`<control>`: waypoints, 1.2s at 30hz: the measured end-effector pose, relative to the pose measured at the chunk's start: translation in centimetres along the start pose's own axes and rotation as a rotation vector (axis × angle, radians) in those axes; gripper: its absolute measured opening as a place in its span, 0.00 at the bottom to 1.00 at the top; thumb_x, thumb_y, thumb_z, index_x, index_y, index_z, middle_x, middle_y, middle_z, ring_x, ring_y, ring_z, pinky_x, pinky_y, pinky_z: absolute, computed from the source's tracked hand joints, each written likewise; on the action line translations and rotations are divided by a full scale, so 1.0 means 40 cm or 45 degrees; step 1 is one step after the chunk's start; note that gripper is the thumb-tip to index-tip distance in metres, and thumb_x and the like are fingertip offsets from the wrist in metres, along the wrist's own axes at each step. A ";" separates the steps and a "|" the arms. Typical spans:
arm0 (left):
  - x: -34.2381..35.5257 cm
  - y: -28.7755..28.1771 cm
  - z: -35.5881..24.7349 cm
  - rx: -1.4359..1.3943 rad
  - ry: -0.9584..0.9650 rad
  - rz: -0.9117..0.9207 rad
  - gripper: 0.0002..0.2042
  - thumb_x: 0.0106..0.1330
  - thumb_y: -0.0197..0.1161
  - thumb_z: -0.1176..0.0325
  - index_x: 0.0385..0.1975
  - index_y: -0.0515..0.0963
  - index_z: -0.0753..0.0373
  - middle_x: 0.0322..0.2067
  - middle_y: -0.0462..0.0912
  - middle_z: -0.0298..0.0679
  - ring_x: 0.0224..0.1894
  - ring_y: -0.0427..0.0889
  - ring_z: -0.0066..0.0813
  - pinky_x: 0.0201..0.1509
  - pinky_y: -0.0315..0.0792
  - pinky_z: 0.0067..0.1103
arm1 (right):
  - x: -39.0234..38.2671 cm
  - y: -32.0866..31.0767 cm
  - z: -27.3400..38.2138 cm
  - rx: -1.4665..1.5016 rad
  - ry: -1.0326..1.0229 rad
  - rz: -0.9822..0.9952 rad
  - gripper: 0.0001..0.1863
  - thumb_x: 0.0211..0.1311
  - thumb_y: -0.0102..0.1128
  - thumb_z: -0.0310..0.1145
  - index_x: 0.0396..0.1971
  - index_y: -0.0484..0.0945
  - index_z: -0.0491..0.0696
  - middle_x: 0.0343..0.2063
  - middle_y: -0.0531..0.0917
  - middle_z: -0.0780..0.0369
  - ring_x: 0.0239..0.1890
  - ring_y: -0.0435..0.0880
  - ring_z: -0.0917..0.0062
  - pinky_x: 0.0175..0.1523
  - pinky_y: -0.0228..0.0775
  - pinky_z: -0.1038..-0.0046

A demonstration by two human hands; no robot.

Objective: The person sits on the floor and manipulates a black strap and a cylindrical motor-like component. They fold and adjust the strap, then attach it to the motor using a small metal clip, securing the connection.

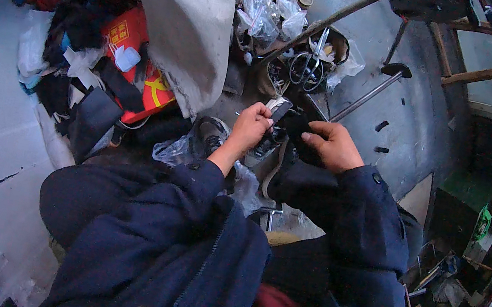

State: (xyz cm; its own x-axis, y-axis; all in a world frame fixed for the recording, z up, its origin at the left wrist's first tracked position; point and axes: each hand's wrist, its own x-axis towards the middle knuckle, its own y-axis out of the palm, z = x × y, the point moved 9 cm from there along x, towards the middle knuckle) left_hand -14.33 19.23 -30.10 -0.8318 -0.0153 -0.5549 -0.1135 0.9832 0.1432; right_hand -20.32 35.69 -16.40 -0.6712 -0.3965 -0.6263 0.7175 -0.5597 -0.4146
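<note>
In the middle of the view my left hand (250,127) is closed, thumb and fingers pinched together. A small pale and dark piece (279,106) sits at its fingertips, its kind too unclear to name. Just to the right, my right hand (335,147) is closed on the edge of a black, flat-looking piece of material (298,135). The two hands are close together, with the black piece between them. Below and left of my left hand is a dark grey sneaker (211,133). Large scissors (307,69) stand in an open bag beyond my hands.
Clear plastic bags of small parts (269,17) lie at the far middle. A grey cloth (183,26) hangs left of them, beside a red printed package (130,49) and dark scraps. Metal bars (366,95) and a wooden frame (473,78) stand right; clutter (450,292) lies lower right.
</note>
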 end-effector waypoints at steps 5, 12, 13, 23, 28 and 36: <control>-0.048 0.050 -0.119 0.325 -0.002 0.194 0.07 0.63 0.62 0.78 0.39 0.79 0.64 0.28 0.82 0.32 0.30 0.79 0.20 0.38 0.73 0.21 | -0.006 -0.028 0.021 -0.015 -0.147 0.040 0.19 0.60 0.67 0.35 0.46 0.82 0.38 0.39 0.87 0.50 0.41 0.86 0.63 0.51 0.74 0.67; -0.155 0.063 -0.289 0.626 0.060 0.372 0.10 0.62 0.60 0.76 0.41 0.83 0.66 0.30 0.86 0.45 0.33 0.84 0.32 0.41 0.76 0.28 | -0.060 -0.004 0.050 -0.231 -0.181 0.294 0.15 0.62 0.66 0.33 0.42 0.82 0.38 0.29 0.85 0.58 0.32 0.81 0.77 0.45 0.73 0.69; -0.172 0.067 -0.310 0.749 0.125 0.409 0.09 0.65 0.60 0.76 0.44 0.81 0.66 0.26 0.81 0.34 0.29 0.76 0.21 0.35 0.71 0.23 | -0.068 0.009 0.056 -0.240 -0.179 0.335 0.15 0.62 0.67 0.33 0.42 0.82 0.38 0.29 0.85 0.57 0.33 0.81 0.75 0.45 0.73 0.69; -0.339 -0.003 -0.326 1.126 0.159 0.412 0.10 0.63 0.60 0.73 0.41 0.83 0.66 0.34 0.85 0.52 0.39 0.84 0.47 0.46 0.75 0.35 | -0.156 0.133 0.147 -0.450 -0.314 0.602 0.15 0.58 0.69 0.38 0.40 0.86 0.43 0.31 0.87 0.52 0.33 0.86 0.63 0.43 0.75 0.65; -0.363 0.004 -0.300 1.105 0.162 0.438 0.11 0.62 0.59 0.73 0.41 0.84 0.65 0.35 0.85 0.53 0.41 0.84 0.51 0.48 0.76 0.36 | -0.171 0.157 0.168 -0.469 -0.346 0.574 0.16 0.57 0.69 0.43 0.40 0.88 0.49 0.33 0.88 0.53 0.36 0.87 0.59 0.44 0.77 0.62; -0.339 0.005 -0.295 1.066 0.183 0.492 0.11 0.64 0.59 0.72 0.43 0.84 0.64 0.36 0.85 0.53 0.41 0.84 0.52 0.49 0.75 0.36 | -0.175 0.174 0.193 -0.328 -0.427 0.635 0.16 0.56 0.69 0.43 0.41 0.88 0.52 0.33 0.87 0.51 0.37 0.87 0.56 0.45 0.77 0.61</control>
State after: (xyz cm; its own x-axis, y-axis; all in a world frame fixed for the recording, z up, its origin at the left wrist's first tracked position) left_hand -9.46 17.47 -12.87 -0.7958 0.3726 -0.4774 0.5671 0.7349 -0.3719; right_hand -12.04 28.95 -9.80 -0.2381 -0.7925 -0.5615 0.9514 -0.0740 -0.2990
